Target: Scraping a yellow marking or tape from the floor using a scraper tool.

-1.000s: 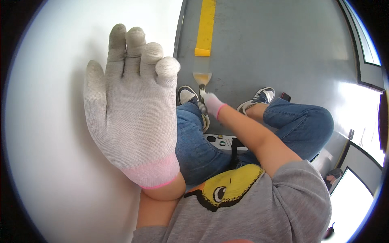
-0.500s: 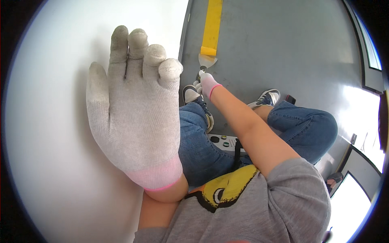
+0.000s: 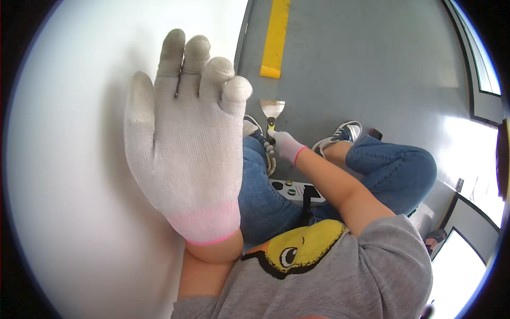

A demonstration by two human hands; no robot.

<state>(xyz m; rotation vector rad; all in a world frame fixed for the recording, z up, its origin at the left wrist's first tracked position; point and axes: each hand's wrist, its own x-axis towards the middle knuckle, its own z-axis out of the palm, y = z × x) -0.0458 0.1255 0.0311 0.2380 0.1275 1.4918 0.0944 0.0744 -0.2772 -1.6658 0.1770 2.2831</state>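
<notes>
Head view, the only one: I am taking the long, flat, matte yellow strip [image 3: 275, 40] on the smooth grey floor [image 3: 372, 64] as the landmark. Its rolled near end [image 3: 270, 72] is facing me.

My right hand [image 3: 287, 146], in a white knit glove with a pink cuff, is sitting on the near side of the strip and is gripping a flared metal scraper with a black-and-yellow handle [image 3: 272, 109]. My thumb is pressing along the handle and my fingers are curling under it. The blade is pointing toward the strip and is standing apart from its rolled end; whether it is touching the floor I cannot tell.

Change noted: half a second ago the blade was meeting the rolled end; I am now keeping it drawn back toward my blue-and-white sneaker [image 3: 252, 126], nearer to me than the strip. In my judgement, the blade is therefore not working on the strip at this instant.

My left hand [image 3: 186, 143], in a matching glove with greyed fingertips, is holding nothing. It is hanging left of the strip, before a plain white upright surface [image 3: 69, 159]. Its thumb is standing slightly away, its four fingers are lying close together, and some tips are bending. I cannot confirm contact with that surface.
</notes>
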